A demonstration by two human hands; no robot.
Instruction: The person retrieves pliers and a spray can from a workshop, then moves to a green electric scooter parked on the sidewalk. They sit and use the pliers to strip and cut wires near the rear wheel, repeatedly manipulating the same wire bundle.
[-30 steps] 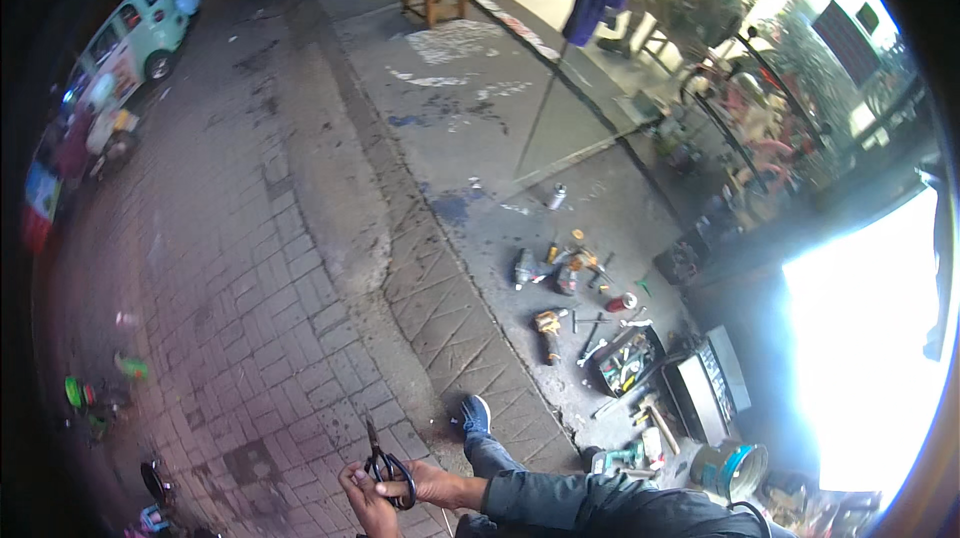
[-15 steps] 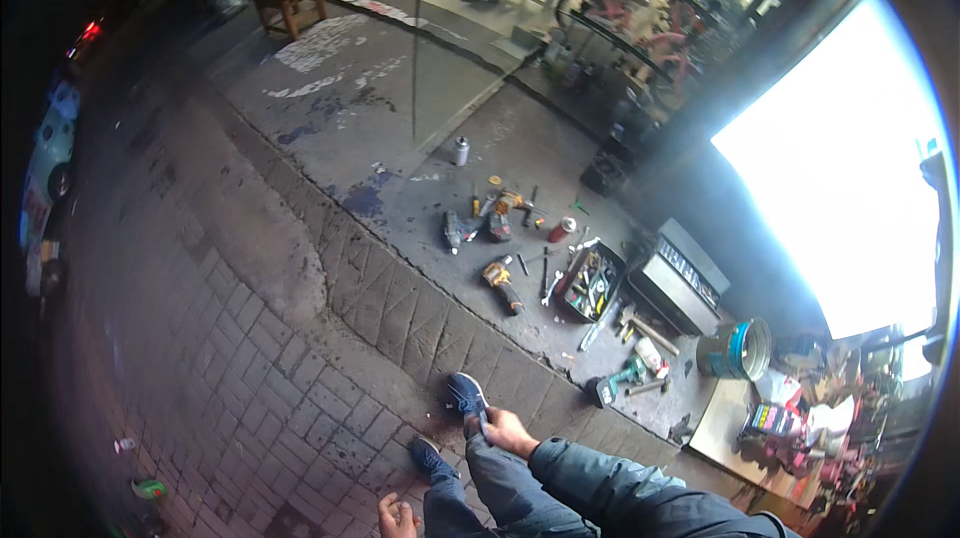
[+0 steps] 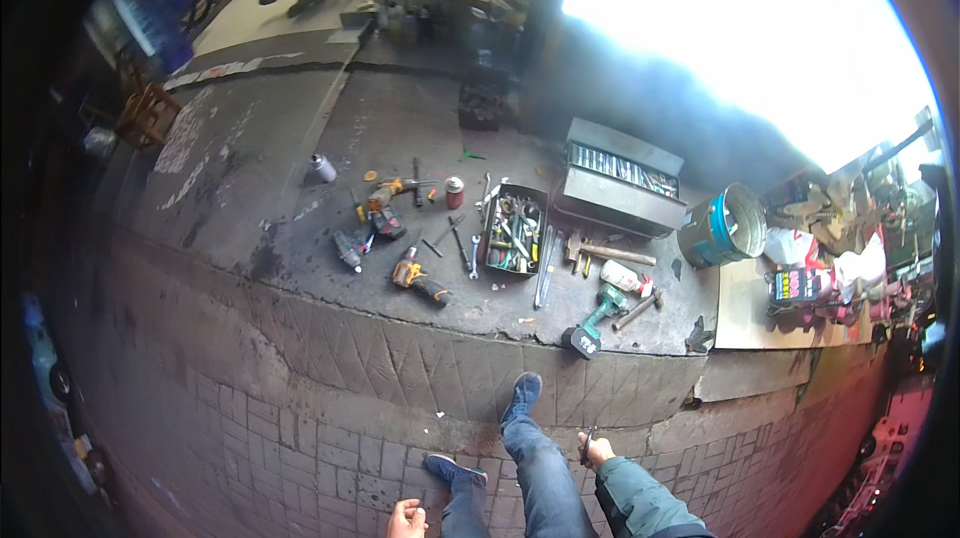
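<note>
My right hand point(image 3: 600, 451) is beside my right leg, closed round a slim dark hand tool point(image 3: 587, 443); its exact kind is too small to make out. At the lower edge, my left hand point(image 3: 406, 519) has its fingers curled, and whatever they may hold is hidden. On the raised concrete ledge in front lie a green cordless drill point(image 3: 593, 321), a hammer point(image 3: 638, 311) and a red-and-white bottle point(image 3: 625, 279). Farther left are a yellow-and-black power tool point(image 3: 421, 279), a black toolbox full of hand tools point(image 3: 515, 230) and a grey power tool point(image 3: 350, 249).
A metal case of sockets point(image 3: 620, 178) stands open behind the toolbox. To the right are a blue bucket point(image 3: 712, 228) and a board point(image 3: 738, 298) carrying bags and boxes. The ledge's edge point(image 3: 420, 330) drops to brick paving. A wooden stool point(image 3: 150, 116) stands far left.
The view has swung to the right, so the tools appear farther left and more level. My right hand, still gripping the dark tool, has moved from in front of my leg to its right side.
</note>
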